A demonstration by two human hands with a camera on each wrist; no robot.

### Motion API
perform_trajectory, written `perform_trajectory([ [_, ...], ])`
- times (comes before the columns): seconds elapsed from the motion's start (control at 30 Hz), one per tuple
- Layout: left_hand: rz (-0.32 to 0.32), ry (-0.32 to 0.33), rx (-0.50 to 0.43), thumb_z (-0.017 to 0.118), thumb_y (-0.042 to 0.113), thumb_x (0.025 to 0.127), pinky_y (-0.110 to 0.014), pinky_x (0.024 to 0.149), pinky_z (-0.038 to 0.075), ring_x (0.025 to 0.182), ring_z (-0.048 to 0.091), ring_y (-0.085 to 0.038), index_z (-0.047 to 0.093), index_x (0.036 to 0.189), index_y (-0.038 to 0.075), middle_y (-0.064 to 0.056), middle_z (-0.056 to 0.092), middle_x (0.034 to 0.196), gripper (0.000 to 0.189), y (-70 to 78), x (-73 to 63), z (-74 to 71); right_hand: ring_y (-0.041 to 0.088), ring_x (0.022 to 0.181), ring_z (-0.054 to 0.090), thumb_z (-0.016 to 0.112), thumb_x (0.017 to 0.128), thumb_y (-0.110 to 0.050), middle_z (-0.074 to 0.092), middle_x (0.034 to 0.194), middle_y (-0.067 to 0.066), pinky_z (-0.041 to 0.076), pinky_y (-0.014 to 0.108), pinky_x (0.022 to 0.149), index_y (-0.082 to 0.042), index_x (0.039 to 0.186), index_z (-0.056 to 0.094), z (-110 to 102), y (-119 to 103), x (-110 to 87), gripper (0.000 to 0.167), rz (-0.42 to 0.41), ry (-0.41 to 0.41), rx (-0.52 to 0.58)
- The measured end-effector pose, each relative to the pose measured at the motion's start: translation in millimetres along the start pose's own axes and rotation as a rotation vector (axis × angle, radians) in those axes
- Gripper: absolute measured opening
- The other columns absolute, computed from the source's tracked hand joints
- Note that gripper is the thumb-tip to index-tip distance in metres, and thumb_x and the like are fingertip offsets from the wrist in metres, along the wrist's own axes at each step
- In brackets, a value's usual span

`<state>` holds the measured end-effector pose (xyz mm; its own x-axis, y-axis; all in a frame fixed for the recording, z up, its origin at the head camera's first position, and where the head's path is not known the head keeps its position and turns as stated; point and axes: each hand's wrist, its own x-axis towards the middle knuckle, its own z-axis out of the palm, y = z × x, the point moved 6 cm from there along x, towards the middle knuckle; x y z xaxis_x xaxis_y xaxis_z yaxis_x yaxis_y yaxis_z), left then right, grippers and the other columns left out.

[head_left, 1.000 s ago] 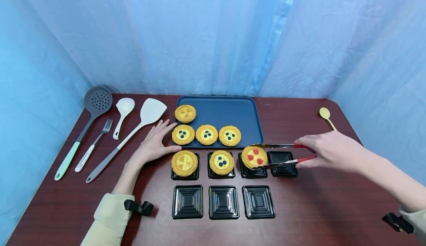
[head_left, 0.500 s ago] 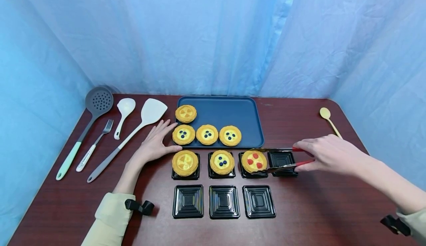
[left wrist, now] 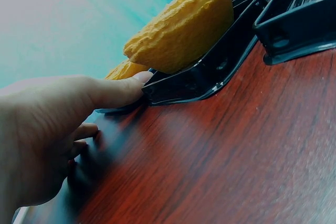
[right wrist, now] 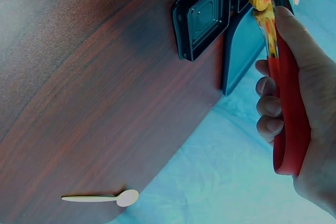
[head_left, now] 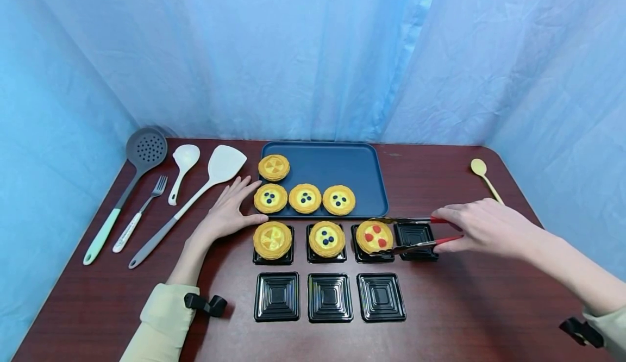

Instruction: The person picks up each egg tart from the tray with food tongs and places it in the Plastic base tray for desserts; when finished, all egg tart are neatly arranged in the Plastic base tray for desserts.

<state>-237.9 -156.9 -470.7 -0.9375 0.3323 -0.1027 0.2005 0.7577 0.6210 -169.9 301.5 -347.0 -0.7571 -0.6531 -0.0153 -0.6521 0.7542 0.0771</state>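
Note:
My right hand grips a pair of red-handled tongs. Their metal arms stand spread on either side of a tart with red fruit, which sits on a black square tray in the near row. Spread beside the dark blue baking tray lies my left hand, fingertips at its left edge. The left thumb reaches the corner of a black tray bearing an orange-topped tart. Between these two tarts is a blueberry tart on its own black tray.
On the baking tray are several tarts, such as a blueberry one. Black trays without tarts include one under the tongs and one nearer. Left lie a skimmer, fork, ladle and turner; right, a spoon.
The tongs and the red-fruit tart have come down slightly toward me, and the tart now sits lower in its black tray. The tongs' arms show wider apart around it. My left hand stays put.

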Motion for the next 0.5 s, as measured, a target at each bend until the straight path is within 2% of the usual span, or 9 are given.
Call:
perform_trajectory([
  [0.5, -0.003, 0.0, 0.007, 0.079, 0.046, 0.088, -0.06, 0.132, 0.002, 0.163, 0.004, -0.04, 0.032, 0.163, 0.02, -0.016, 0.016, 0.174, 0.092, 0.3, 0.2, 0.2, -0.011, 0.06, 0.039, 0.082, 0.075, -0.066, 0.074, 0.095, -0.014, 0.035, 0.017, 0.052, -0.021, 0.109, 0.075, 1.7, 1.0, 0.0, 0.057, -0.01, 0.007, 0.004],
])
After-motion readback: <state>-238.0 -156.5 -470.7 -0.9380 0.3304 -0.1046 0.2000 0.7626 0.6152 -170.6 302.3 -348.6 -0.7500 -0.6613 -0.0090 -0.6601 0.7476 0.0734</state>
